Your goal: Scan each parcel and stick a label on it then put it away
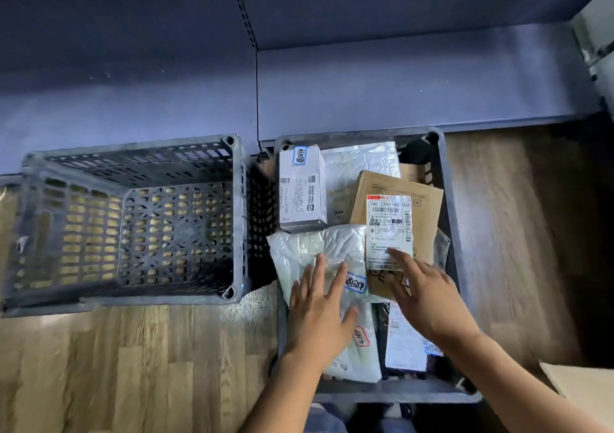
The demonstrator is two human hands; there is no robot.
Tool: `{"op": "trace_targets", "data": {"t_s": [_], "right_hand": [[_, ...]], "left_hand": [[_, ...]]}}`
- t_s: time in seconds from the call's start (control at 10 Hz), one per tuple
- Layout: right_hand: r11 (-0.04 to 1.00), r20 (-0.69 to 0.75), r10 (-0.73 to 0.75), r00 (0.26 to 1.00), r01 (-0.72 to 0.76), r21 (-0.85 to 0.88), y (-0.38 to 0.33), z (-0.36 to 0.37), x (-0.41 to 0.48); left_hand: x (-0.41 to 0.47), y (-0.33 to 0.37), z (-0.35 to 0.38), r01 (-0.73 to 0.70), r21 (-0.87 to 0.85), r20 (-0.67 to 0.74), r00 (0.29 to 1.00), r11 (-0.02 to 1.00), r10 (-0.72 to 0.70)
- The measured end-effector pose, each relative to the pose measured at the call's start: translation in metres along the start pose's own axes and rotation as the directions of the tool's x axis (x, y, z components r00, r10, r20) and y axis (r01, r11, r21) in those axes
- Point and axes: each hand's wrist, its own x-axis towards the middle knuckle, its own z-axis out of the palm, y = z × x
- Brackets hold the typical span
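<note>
A grey plastic crate (451, 207) on the right holds several parcels. My left hand (319, 313) lies flat with straight fingers on a white plastic bag parcel (309, 246) that carries a blue-edged sticker (356, 283). My right hand (428, 296) reaches with straight fingers onto the white shipping label (389, 226) of a brown cardboard envelope (425, 200). A white box parcel (300, 190) with a blue-edged sticker stands at the crate's back left. A second white bag (358, 163) lies behind the envelope. Further parcels lie under my hands, partly hidden.
An empty dark perforated crate (139, 220) sits to the left on the wooden floor (133, 366). A blue shelf base (398, 84) runs behind both crates. A pale cardboard corner (584, 389) shows at the lower right.
</note>
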Motion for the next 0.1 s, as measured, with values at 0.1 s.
{"op": "trace_targets", "data": {"t_s": [0.1], "right_hand": [[0.946, -0.154, 0.081, 0.985, -0.027, 0.323, -0.0188, -0.0111, -0.0147]], "left_hand": [[-0.0211, 0.0153, -0.0168, 0.027, -0.151, -0.168, 0.984, 0.988, -0.052]]}}
